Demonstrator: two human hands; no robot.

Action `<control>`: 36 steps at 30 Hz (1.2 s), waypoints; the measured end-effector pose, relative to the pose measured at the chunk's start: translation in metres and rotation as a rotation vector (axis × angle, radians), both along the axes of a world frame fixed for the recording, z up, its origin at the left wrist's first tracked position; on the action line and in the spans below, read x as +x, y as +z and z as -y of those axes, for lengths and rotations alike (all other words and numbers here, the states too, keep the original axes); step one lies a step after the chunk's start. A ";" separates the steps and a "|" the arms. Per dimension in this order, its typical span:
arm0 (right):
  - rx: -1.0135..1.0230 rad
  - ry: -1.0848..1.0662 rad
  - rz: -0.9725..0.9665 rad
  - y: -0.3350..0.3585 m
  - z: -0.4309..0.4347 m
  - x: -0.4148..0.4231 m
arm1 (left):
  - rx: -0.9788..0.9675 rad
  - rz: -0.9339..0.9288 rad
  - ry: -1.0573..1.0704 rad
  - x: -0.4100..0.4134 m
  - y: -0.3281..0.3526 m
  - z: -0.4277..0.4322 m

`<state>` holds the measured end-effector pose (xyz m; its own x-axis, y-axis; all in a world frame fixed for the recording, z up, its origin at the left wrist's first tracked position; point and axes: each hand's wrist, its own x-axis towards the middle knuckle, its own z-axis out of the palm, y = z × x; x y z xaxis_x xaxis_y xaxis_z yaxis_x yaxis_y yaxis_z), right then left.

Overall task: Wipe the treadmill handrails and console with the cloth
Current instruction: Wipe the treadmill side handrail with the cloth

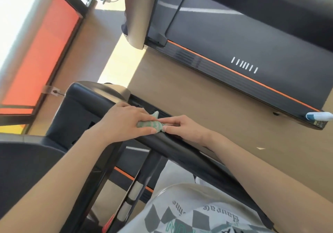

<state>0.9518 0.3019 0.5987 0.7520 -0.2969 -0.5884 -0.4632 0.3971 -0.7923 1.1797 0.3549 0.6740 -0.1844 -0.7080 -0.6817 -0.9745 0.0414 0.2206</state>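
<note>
Most of the cloth (pixel 153 124) lies hidden under the left hand (pixel 126 123); only a crumpled green-and-white end shows. Whether the right hand (pixel 183 128) pinches that end or merely touches it cannot be told. The handrail (pixel 180 148) is covered where both hands lie. A white-and-blue object (pixel 319 116) is cut by the right edge and cannot be identified. The shirt (pixel 198 214) print runs off the bottom edge, its lettering blurred.

Cloth (pixel 150 124): pale green, white stripes
Handrail (pixel 180 146): black
Console (pixel 81 106): black
Neighbouring treadmill (pixel 252 40): dark grey deck, black side rail, thin orange stripe along edge, row of short white dashes
Floor (pixel 180 95): tan
Window panel (pixel 41 52): orange-red, dark frame
Shirt (pixel 189 214): white, grey checker pattern, grey and teal lettering
Small object (pixel 318 116) at treadmill end: white and blue, possibly bottle
</note>
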 end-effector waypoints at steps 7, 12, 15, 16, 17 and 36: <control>0.055 0.076 0.057 0.003 0.013 0.058 | -0.083 0.111 0.084 0.052 0.006 -0.003; 0.090 0.090 0.068 -0.002 0.021 0.098 | -0.121 0.131 0.140 0.091 0.010 -0.003; 0.081 0.115 0.068 0.003 0.026 0.122 | -0.157 0.150 0.167 0.116 0.011 -0.004; 0.075 0.123 0.068 0.004 0.028 0.130 | -0.158 0.157 0.179 0.124 0.011 -0.005; 0.068 0.131 0.070 0.006 0.030 0.137 | -0.153 0.164 0.197 0.131 0.011 -0.006; -0.064 0.099 -0.019 0.017 0.006 0.030 | -0.284 -0.033 0.126 0.032 0.000 -0.033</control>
<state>0.9816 0.2963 0.6160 0.7681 -0.2594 -0.5854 -0.5130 0.2978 -0.8051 1.2121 0.3877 0.6739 -0.1014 -0.8881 -0.4483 -0.9684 -0.0151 0.2489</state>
